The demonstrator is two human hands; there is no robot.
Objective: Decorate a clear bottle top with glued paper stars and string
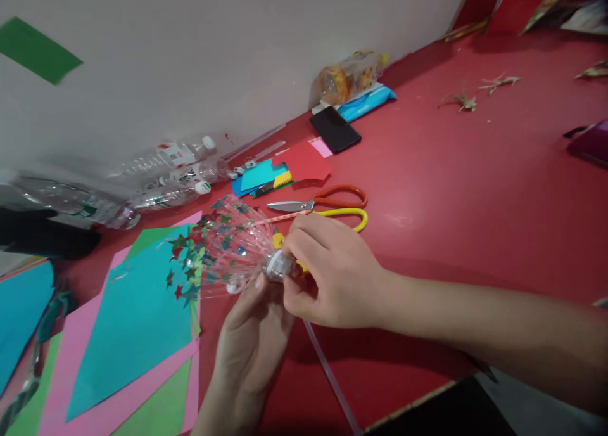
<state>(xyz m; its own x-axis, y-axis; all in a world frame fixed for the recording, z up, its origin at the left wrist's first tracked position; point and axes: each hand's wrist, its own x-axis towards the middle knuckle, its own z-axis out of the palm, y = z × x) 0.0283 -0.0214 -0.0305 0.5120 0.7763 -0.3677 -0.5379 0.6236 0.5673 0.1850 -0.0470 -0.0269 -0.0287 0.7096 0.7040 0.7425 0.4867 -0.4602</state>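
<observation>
A clear plastic bottle top cut into thin strips fans out to the left, with red, green and blue stars at the strip tips. My left hand cradles it from below, thumb against its neck. From the right, my right hand closes its fingers round the neck end; whether a small piece is also pinched there is hidden. Just beyond my right hand lie scissors with one orange and one yellow handle. A narrow translucent strip runs over the table below my hands.
Coloured paper sheets lie at the left. Several empty bottles rest along the wall. Paper scraps and a cutter lie behind the scissors, near a black phone and a bottle. The red table's front edge is lower right.
</observation>
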